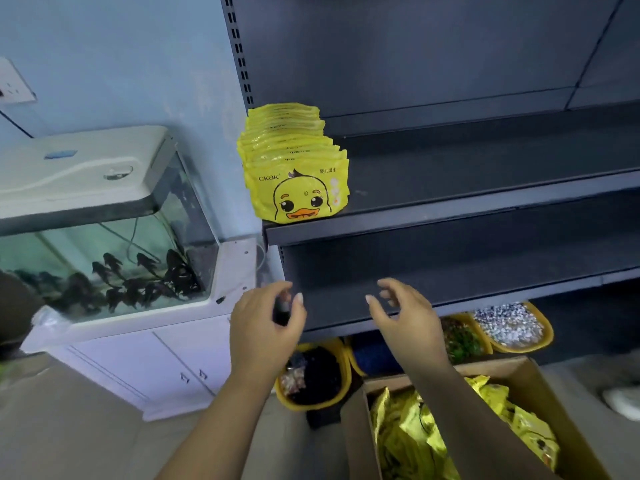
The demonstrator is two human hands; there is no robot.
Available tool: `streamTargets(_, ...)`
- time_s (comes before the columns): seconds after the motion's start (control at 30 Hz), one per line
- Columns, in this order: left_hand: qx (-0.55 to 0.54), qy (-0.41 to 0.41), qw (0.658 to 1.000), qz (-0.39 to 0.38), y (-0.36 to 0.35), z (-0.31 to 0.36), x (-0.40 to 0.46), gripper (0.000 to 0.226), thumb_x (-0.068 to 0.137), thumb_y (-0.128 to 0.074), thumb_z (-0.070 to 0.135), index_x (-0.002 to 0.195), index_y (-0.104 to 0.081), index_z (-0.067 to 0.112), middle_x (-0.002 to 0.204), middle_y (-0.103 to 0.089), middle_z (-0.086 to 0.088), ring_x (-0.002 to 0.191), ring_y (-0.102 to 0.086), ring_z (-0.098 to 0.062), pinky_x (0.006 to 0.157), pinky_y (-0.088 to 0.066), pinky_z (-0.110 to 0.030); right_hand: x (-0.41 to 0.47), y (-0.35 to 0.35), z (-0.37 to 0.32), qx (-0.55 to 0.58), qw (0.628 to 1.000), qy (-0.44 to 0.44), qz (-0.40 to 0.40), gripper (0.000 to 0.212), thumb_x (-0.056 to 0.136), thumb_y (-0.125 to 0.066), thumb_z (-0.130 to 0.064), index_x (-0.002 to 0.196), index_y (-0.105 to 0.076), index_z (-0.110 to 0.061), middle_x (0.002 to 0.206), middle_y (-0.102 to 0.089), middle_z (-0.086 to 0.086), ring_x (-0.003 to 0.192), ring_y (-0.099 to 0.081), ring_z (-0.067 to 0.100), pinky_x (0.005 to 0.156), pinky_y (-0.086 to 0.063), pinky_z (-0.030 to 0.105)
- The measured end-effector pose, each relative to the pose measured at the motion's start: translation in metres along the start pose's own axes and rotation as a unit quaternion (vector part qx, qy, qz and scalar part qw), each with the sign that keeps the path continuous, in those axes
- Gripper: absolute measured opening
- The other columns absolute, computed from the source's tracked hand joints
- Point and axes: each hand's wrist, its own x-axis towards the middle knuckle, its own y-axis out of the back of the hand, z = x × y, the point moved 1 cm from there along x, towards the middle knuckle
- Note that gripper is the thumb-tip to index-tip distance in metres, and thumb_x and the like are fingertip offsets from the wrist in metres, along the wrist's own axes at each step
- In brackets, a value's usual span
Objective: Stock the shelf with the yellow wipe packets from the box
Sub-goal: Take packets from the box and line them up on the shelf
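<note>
Nearest, loose yellow wipe packets (426, 441) are seen in the brown cardboard box (356, 431). Left hand (265, 327) and right hand (407, 317) are held loosely curled, apparently empty. Upright yellow duck-printed packets (294, 168) are stacked on the dark metal shelf (485, 174).

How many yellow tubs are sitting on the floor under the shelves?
3 show: the left tub with dark bits, a middle tub with greenish bits, and the right tub with pale pebbles. The arms and box may hide more.
</note>
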Motion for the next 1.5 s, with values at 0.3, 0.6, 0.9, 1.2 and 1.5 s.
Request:
streamTargets(0.3, 0.040, 0.021, 0.977, -0.207, 0.000, -0.021, -0.076, 0.022, 0.083, -0.061, 0.033, 0.098, -0.064, 0.018, 0.071, -0.059, 0.009, 0.074, -0.054, -0.016, 0.066, -0.042, -0.028, -0.100, 0.010, 0.057, -0.191, 0.978, -0.081, -0.035, 0.035, 0.089, -0.052, -0.043, 0.109, -0.063, -0.017, 0.111, -0.062, -0.003, 0.106, -0.052, 0.015, 0.081, -0.040, 0.025)
streamTargets(0.6, 0.018, -0.042, 0.949, -0.311, -0.008, -0.020, -0.142, 0.026, 0.086, -0.056, 0.038, 0.098, -0.064, 0.016, 0.066, -0.060, 0.008, 0.067, -0.058, -0.015, 0.061, -0.045, -0.028, -0.176, 0.033, 0.098, -0.245, 0.945, -0.216, -0.030, 0.034, 0.087, -0.054, -0.046, 0.099, -0.064, -0.015, 0.107, -0.063, 0.001, 0.107, -0.054, 0.022, 0.079, -0.045, 0.030)
streamTargets(0.9, 0.020, -0.010, 0.937, -0.349, -0.041, -0.004, -0.173, 0.027, 0.087, -0.057, 0.035, 0.103, -0.062, 0.015, 0.081, -0.067, 0.001, 0.079, -0.062, -0.017, 0.067, -0.048, -0.030, -0.191, 0.060, 0.143, -0.259, 0.929, -0.248, -0.090, 0.033, 0.088, -0.051, -0.050, 0.096, -0.063, -0.021, 0.101, -0.063, -0.002, 0.096, -0.056, 0.019, 0.071, -0.045, 0.028)
streamTargets(1.2, 0.066, 0.146, 0.926, -0.342, -0.123, 0.043, -0.224, 0.027, 0.082, -0.065, 0.028, 0.096, -0.066, 0.004, 0.080, -0.069, -0.010, 0.076, -0.064, -0.028, 0.066, -0.040, -0.025, -0.150, 0.101, 0.248, -0.232, 0.923, -0.226, -0.205, 0.035, 0.088, -0.053, -0.045, 0.105, -0.063, -0.016, 0.105, -0.066, 0.003, 0.098, -0.059, 0.021, 0.081, -0.050, 0.032)
streamTargets(1.5, 0.087, 0.353, 0.867, -0.341, -0.199, 0.068, -0.280, 0.020, 0.083, -0.063, 0.029, 0.096, -0.064, 0.013, 0.082, -0.069, 0.001, 0.089, -0.064, -0.018, 0.076, -0.043, -0.025, -0.076, 0.111, 0.351, -0.264, 0.881, -0.173, -0.353, 0.038, 0.090, -0.050, -0.046, 0.112, -0.060, -0.016, 0.109, -0.064, 0.005, 0.101, -0.057, 0.023, 0.072, -0.038, 0.025)
